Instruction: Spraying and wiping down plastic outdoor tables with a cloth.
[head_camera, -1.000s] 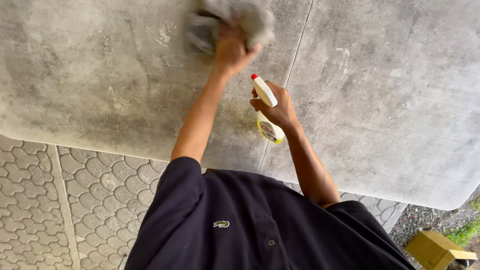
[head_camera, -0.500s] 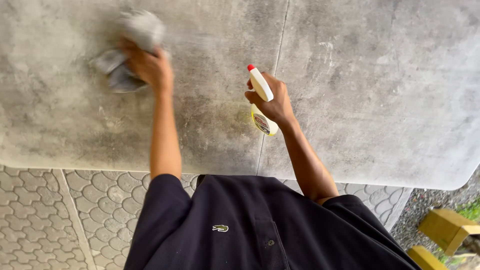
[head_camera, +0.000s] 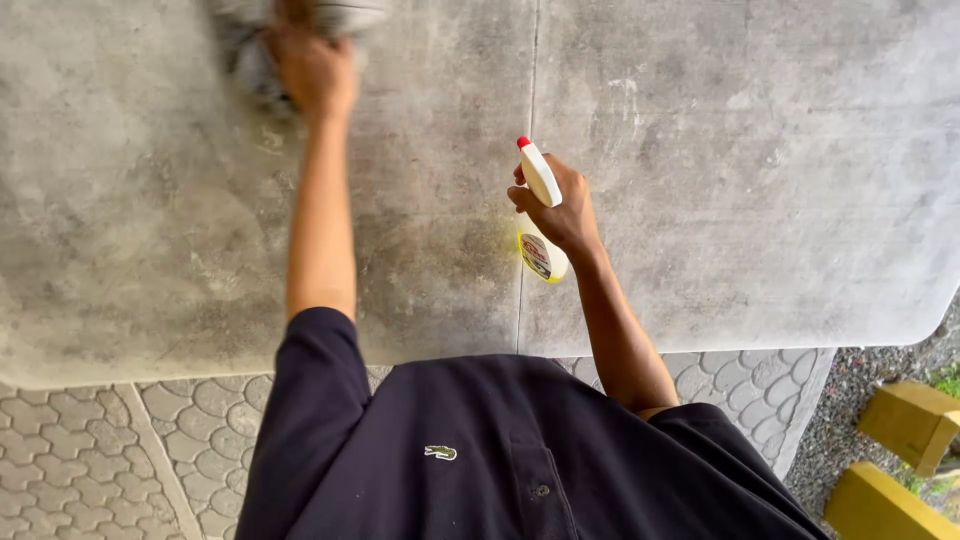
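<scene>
Cloth (head_camera: 262, 45), grey and blurred, is seen at the top left of the view, lying flat on the grey concrete bench (head_camera: 760, 200) near the far edge of the picture. It is pressed down by the left hand (head_camera: 312, 70), whose grip is curled over the fabric so that the fingers themselves cannot be made out clearly; the left arm is stretched straight out across the slab.

A spray bottle (head_camera: 541, 205) is held in the right hand (head_camera: 562, 205) near the middle of the bench, just beside the thin seam (head_camera: 530, 100) that divides the concrete into two slabs. The grip of that hand is wrapped tightly round the neck of the bottle. The bottle's head is white with a small red nozzle tip pointing up and to the left. Its body is white and pale yellow, and a curved label with a dark band and a red patch is seen on its lower part, below the hand. Whether the bottle's base touches the slab cannot be told.

A dark navy polo shirt (head_camera: 500, 460) fills the lower middle. Patterned paving stones (head_camera: 90, 460) are seen under the bench's near edge, and two yellow blocks (head_camera: 905, 450) stand on gravel at the lower right.
</scene>
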